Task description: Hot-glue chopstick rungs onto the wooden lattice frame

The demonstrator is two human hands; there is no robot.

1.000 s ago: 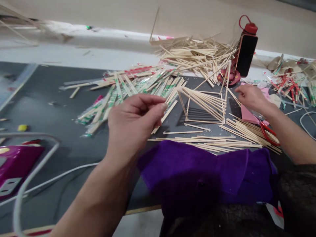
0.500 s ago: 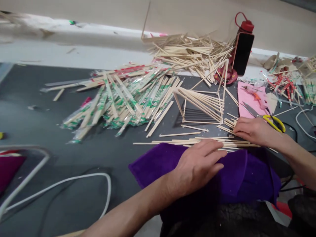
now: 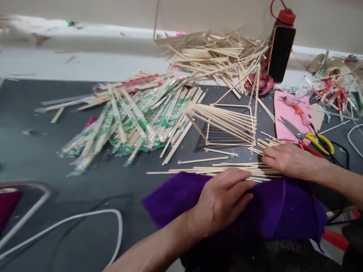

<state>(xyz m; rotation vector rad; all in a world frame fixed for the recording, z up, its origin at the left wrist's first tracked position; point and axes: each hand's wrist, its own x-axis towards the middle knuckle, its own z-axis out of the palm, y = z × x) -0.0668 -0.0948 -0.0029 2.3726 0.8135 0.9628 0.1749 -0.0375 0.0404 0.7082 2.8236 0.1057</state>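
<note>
Neither grip closes on anything: my left hand (image 3: 224, 200) lies flat and open on the purple cloth (image 3: 176, 196), fingertips just reaching the loose sticks (image 3: 204, 170). My right hand (image 3: 286, 160) is spread palm-down over their far end. Pressing flat like this, I judge, pins the thin sticks side by side so they cannot roll. One hand at each end lets me keep them in line.

The sticks lie in a low row on the dark counter (image 3: 42, 151), running from 9 to 3 o'clock and touching the cloth's upper edge. The cloth is bunched at 6 o'clock, over the counter's near edge.

At 12 o'clock, just beyond the row, stands a slanted stick frame (image 3: 227, 121), close enough to reach. At 10 o'clock spreads a pile of wrapped chopsticks (image 3: 133, 117). Farther, at 12, a heap of bare sticks (image 3: 215, 56) is stacked beside a red-capped bottle (image 3: 280, 49).

At 2 o'clock lies a pink sheet (image 3: 286, 113). Yellow-handled cutters (image 3: 317, 139) sit on its edge, just beside my right wrist. A white cable (image 3: 70, 219) loops at 8 o'clock, well apart.
</note>
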